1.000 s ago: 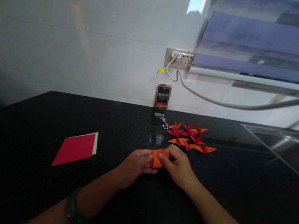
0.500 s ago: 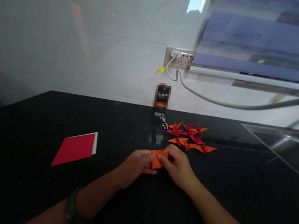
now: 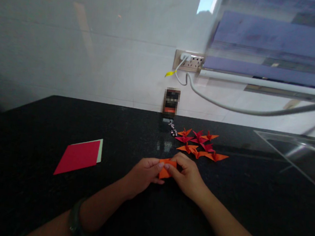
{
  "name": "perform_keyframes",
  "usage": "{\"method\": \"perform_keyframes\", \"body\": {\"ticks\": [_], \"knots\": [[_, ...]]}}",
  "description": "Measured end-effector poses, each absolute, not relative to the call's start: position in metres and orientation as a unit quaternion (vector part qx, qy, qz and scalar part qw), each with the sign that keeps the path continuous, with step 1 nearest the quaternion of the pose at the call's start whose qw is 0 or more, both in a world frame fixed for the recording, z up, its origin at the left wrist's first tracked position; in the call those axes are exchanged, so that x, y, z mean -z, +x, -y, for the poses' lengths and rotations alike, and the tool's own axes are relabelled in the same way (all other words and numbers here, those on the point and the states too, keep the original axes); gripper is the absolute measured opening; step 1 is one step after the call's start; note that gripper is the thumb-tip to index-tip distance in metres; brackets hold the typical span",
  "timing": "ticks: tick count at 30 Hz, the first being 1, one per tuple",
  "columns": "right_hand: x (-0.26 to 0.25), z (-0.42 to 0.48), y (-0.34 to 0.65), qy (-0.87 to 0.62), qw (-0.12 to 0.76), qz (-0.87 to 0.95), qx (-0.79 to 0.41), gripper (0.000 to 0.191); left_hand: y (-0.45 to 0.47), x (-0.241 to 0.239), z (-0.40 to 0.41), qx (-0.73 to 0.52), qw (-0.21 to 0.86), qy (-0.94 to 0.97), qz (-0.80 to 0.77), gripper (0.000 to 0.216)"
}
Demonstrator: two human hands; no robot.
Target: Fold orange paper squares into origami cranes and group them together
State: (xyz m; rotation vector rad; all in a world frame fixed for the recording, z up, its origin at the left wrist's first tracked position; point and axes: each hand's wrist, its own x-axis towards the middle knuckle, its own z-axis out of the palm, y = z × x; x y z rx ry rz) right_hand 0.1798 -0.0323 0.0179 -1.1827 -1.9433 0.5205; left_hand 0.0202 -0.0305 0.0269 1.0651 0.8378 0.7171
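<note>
A small folded piece of orange origami paper (image 3: 165,173) is pinched between my two hands, just above the dark countertop. My left hand (image 3: 146,173) grips its left side, thumb on top and fingers beneath. On the other side my right hand (image 3: 187,173) is closed on the right part, its thumb pressing on the face close to the left thumb. My fingers hide part of the paper, so its exact folds cannot be made out. Just beyond my right hand lie several folded paper cranes (image 3: 197,152) in orange and red.
Flat red paper sheets (image 3: 80,157), with a pale sheet (image 3: 100,151) under them, lie at the left. A phone-like device (image 3: 171,102) with a beaded strap (image 3: 173,130) leans on the wall. A sink (image 3: 305,156) is at the right, below a hanging cable (image 3: 231,109).
My thumbs have shifted slightly on the orange paper, the left one inward toward the right thumb. Everything else stays in place.
</note>
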Motion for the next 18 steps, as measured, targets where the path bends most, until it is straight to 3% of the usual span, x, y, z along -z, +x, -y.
{"method": "perform_keyframes", "body": {"ticks": [18], "knots": [[-0.0177,0.0330,0.1785,-0.466,0.392,0.761,-0.222,0.013,0.0206,-0.0249,0.0297,-0.321,0.689,0.514,-0.399,0.035]]}}
